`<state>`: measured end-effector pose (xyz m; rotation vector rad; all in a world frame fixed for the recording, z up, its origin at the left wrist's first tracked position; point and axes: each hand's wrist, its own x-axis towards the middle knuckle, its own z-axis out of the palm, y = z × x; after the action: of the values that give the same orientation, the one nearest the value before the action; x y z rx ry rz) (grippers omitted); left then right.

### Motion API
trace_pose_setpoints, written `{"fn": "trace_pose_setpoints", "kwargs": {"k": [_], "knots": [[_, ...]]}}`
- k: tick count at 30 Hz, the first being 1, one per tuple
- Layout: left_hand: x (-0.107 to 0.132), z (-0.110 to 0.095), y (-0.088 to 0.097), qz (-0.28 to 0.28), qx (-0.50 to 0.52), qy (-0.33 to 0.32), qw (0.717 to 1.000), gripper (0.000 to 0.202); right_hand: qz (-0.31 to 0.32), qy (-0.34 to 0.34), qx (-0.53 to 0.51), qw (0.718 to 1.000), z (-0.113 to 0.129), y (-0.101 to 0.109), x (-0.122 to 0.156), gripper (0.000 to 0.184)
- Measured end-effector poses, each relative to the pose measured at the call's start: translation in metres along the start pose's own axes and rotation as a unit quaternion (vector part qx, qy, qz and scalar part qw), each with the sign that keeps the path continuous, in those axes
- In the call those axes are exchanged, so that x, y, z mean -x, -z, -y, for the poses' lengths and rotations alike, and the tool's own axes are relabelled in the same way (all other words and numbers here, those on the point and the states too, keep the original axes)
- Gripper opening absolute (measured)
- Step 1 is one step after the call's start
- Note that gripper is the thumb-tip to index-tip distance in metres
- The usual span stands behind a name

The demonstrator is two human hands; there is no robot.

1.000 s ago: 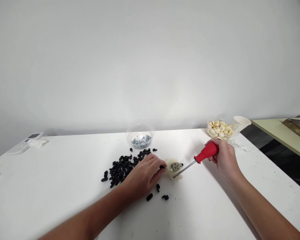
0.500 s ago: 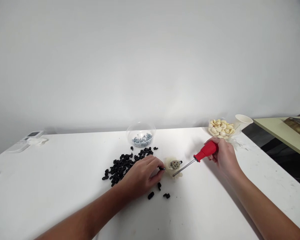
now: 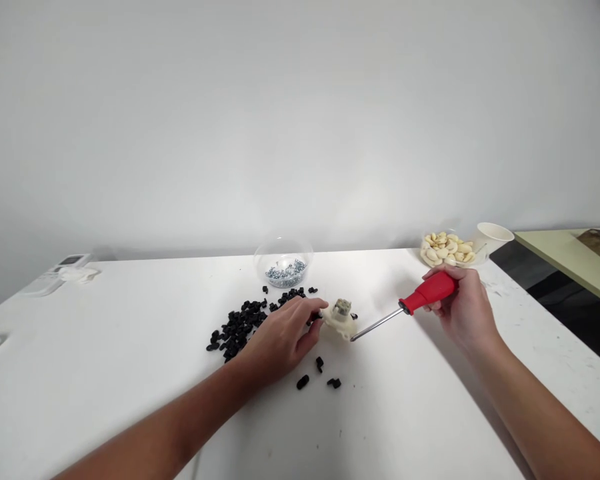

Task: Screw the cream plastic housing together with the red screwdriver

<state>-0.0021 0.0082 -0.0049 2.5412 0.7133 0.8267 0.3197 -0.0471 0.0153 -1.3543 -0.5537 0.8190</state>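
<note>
Left hand (image 3: 283,339) pinches a small black plastic piece (image 3: 319,316) against a cream plastic part (image 3: 341,324); right hand (image 3: 467,310) grips a red-handled metal screwdriver (image 3: 421,297).

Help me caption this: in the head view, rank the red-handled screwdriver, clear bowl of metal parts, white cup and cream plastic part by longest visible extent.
1. Red-handled screwdriver
2. Clear bowl of metal parts
3. White cup and cream plastic part: too alike to rank, and the latter sits nearer the camera.
</note>
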Motion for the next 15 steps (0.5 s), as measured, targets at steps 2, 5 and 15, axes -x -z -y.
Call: {"fn": "trace_pose_setpoints", "kwargs": {"k": [2, 5, 15], "knots": [[0.0009, 0.0036, -0.0014, -0.008, 0.003, 0.034, 0.999, 0.016, 0.002, -0.001, -0.003, 1.000, -0.0011, 0.0001, -0.0009, 0.026], [-0.0004, 0.0047, -0.0012, -0.006, 0.026, 0.066, 0.997, 0.008, 0.008, -0.002, 0.005, 1.000, -0.0023, -0.0024, 0.0006, 0.029], [-0.0032, 0.0047, -0.0013, 0.020, 0.042, 0.111, 0.993, 0.017, -0.001, 0.024, -0.023, 0.999, -0.0021, 0.0016, -0.0026, 0.021]]}}
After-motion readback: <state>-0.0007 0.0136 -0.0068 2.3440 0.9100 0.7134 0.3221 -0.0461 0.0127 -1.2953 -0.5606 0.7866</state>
